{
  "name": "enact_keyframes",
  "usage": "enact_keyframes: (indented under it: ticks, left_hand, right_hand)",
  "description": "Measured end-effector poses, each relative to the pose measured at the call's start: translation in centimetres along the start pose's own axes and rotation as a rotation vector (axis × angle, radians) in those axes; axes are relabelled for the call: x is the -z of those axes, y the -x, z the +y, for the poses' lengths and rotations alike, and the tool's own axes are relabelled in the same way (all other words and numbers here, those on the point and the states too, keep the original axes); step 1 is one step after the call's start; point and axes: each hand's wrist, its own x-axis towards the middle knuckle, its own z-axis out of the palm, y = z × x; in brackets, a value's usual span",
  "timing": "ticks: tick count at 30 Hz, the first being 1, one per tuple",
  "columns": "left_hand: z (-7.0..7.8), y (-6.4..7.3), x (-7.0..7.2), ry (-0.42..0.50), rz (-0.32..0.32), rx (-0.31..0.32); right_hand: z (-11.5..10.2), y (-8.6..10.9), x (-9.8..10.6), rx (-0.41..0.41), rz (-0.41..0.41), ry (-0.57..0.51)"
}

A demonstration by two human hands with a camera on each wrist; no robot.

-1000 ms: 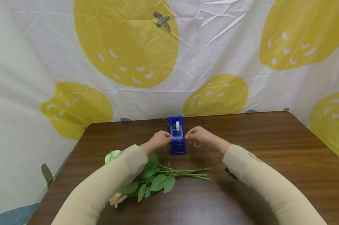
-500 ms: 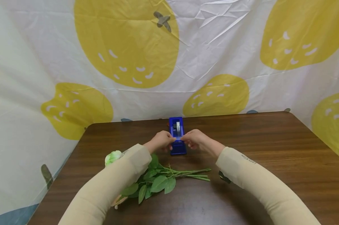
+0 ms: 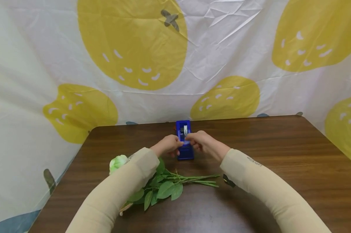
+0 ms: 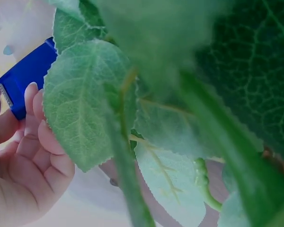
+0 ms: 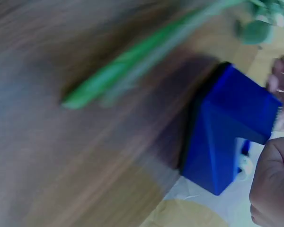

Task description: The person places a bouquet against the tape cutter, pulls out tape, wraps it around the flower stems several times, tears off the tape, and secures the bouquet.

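Observation:
A blue tape dispenser [image 3: 185,155] with a roll of clear tape [image 3: 185,130] stands near the table's back edge. My left hand [image 3: 167,144] is at its left side. In the left wrist view the left thumb [image 4: 2,126] lies by the toothed cutter, the other fingers partly curled; I cannot tell what it grips. My right hand [image 3: 203,141] reaches over from the right, thumb and forefinger pinched together at the tape between roll and cutter. In the right wrist view the right hand [image 5: 274,184] is bent close to the dispenser's cutter end [image 5: 270,118].
Artificial flowers lie in front of the dispenser, partly under the left sleeve: leaves [image 3: 165,190], stems [image 3: 206,181] pointing right and a pale bloom [image 3: 117,162]. The wooden table [image 3: 265,139] ends at a fruit-printed cloth [image 3: 129,64].
My right hand has moved left onto the dispenser, then slightly back toward the roll. The left hand has shifted a little right. Dispenser and flowers stay in place.

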Motion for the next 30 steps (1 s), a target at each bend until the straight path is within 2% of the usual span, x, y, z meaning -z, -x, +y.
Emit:
enact_keyframes:
  ticks: [10, 15, 20, 24, 27, 30]
  left_hand:
    - [0.4, 0.0, -0.2, -0.078, 0.023, 0.016]
    - [0.7, 0.4, -0.4, -0.149, 0.053, -0.008]
    - [1.0, 0.7, -0.5, -0.209, 0.068, 0.007]
    - [1.1, 0.7, -0.5, -0.189, 0.063, 0.015]
    - [1.0, 0.4, -0.5, -0.128, 0.051, 0.016]
    - [0.9, 0.2, -0.6, -0.077, 0.042, 0.024]
  right_hand:
    - [0.2, 0.8, -0.3, -0.031, -0.031, -0.16]
    - [0.6, 1.2, 0.1, -0.038, -0.05, -0.164]
    - [0.6, 1.6, 0.5, -0.045, -0.068, -0.16]
    - [0.5, 2.2, 0.3, -0.028, -0.097, -0.149]
    - [0.7, 2.7, -0.1, -0.017, -0.133, -0.137]
    - [1.0, 3.4, -0.4, -0.011, -0.135, -0.13]
